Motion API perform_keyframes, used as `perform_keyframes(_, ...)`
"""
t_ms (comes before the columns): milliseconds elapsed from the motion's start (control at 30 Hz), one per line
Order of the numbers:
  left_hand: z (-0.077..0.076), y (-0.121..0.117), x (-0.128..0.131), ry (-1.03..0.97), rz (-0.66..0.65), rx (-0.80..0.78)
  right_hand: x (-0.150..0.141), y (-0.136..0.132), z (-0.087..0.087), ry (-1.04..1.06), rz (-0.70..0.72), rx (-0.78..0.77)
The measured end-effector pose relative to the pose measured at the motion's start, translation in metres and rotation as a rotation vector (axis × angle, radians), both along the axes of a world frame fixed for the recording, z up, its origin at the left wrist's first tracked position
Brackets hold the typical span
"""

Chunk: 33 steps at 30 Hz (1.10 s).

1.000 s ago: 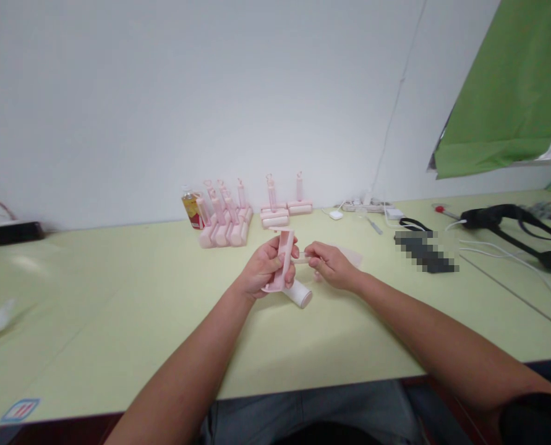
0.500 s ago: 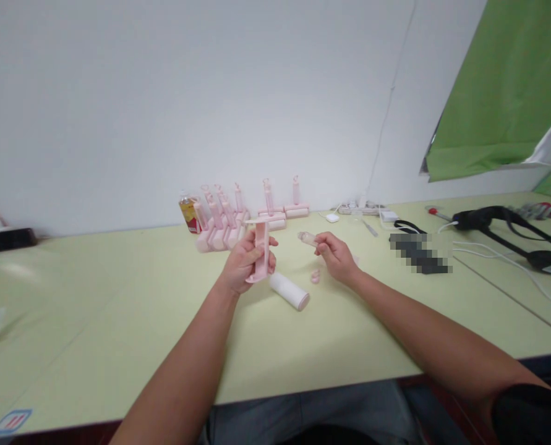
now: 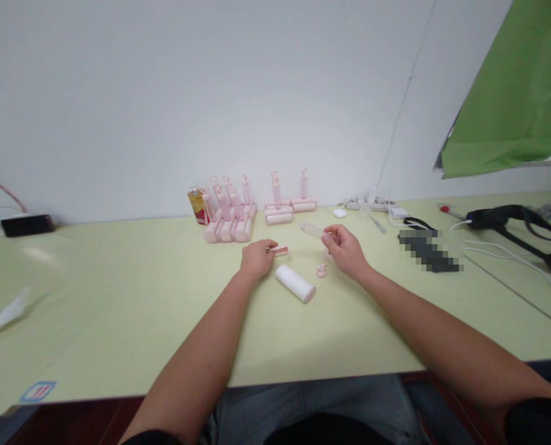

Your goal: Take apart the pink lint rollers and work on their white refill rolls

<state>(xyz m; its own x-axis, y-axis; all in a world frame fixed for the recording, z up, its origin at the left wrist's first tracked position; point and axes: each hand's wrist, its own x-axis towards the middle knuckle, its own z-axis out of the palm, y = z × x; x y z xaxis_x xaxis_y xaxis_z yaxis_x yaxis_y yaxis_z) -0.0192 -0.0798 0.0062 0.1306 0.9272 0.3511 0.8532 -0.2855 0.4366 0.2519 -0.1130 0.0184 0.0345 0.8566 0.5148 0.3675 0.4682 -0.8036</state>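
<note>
My left hand (image 3: 256, 258) rests low on the pale green table (image 3: 117, 309), fingers curled round a pink roller frame (image 3: 281, 250) that now lies flat, its end sticking out to the right. My right hand (image 3: 346, 249) is raised a little and pinches a clear plastic tube (image 3: 313, 230) that points up and left. Between the hands lies a white paper roll (image 3: 295, 283) on its side. A small pink cap piece (image 3: 321, 270) sits just below my right hand.
Several finished pink rollers (image 3: 231, 216) stand at the wall beside a small drink bottle (image 3: 197, 206), with two more pink rollers (image 3: 289, 204) to their right. Cables, a power strip (image 3: 368, 206) and black straps (image 3: 511, 225) crowd the right side. A white scrap (image 3: 1, 315) lies far left.
My left hand has lowered the pink frame from upright in the air down flat onto the table. My right hand kept the clear tube and stayed near the same place.
</note>
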Motion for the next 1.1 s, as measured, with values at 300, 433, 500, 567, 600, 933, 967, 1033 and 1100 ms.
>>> perform_keyframes(300,-0.008,0.009,-0.002,-0.013,-0.007,0.022,-0.006,0.0,-0.009,-0.533,-0.128,-0.146)
perform_keyframes(433,-0.007,0.009,-0.002,-0.098,-0.069,0.062,-0.006,-0.002,-0.009,-0.631,-0.129,-0.171)
perform_keyframes(500,-0.005,0.009,-0.004,-0.093,-0.019,0.058,-0.006,-0.002,-0.009,-0.677,-0.131,-0.187)
perform_keyframes(567,0.0,0.008,-0.005,-0.033,0.083,0.016,-0.005,-0.002,-0.009,-0.711,-0.131,-0.199)
perform_keyframes(600,0.002,0.007,-0.006,0.003,0.127,-0.005,-0.004,-0.002,-0.009,-0.723,-0.13,-0.202)
perform_keyframes(933,0.008,0.0,-0.011,0.078,0.202,-0.198,-0.001,0.0,-0.011,-0.689,-0.086,-0.205)
perform_keyframes(967,0.007,0.001,-0.012,0.058,0.199,-0.192,-0.001,0.0,-0.011,-0.676,-0.08,-0.214)
perform_keyframes(1033,0.005,0.003,-0.012,0.02,0.189,-0.181,0.0,0.001,-0.012,-0.647,-0.064,-0.235)
perform_keyframes(1100,0.004,0.004,-0.012,-0.004,0.174,-0.169,-0.001,0.001,-0.012,-0.62,-0.047,-0.264)
